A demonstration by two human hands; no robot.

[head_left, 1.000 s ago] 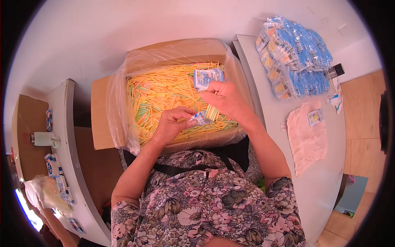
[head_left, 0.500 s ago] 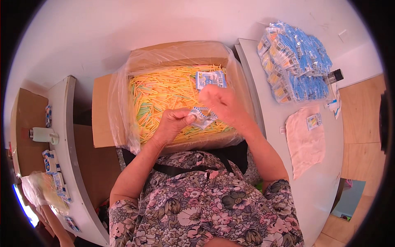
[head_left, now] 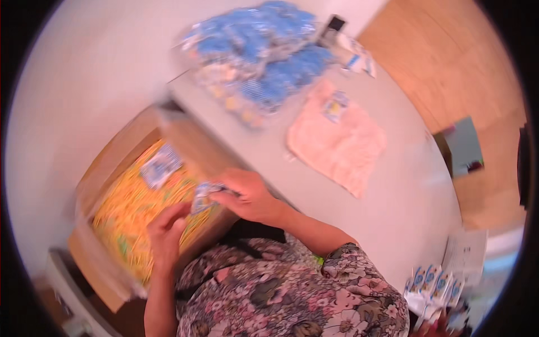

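My right hand (head_left: pixel 244 195) is closed on one end of a small clear sachet (head_left: pixel 201 199) with blue-striped edges, above the near side of the box. Close to the sachet's other side is my left hand (head_left: pixel 165 233), its fingers bent and thumb apart, with nothing visible in it. Below both hands, the cardboard box (head_left: pixel 90 196) lined with clear plastic holds many thin yellow, orange and green sticks (head_left: pixel 126 210). A second blue-and-white sachet (head_left: pixel 161 165) lies on the sticks. The picture is blurred, so the held sachet's contents cannot be made out.
On the grey table (head_left: pixel 404 208) to the right lie a large heap of blue-striped packets (head_left: pixel 252 39) and a pink cloth (head_left: pixel 337 143) with a small sachet (head_left: pixel 335 106) on it. A black-capped bottle (head_left: pixel 335 23) is behind. Several printed packs (head_left: pixel 432 283) show at lower right.
The view has swung right, so the box now appears at lower left. The sachet has passed from my left hand's fingers to my right hand.
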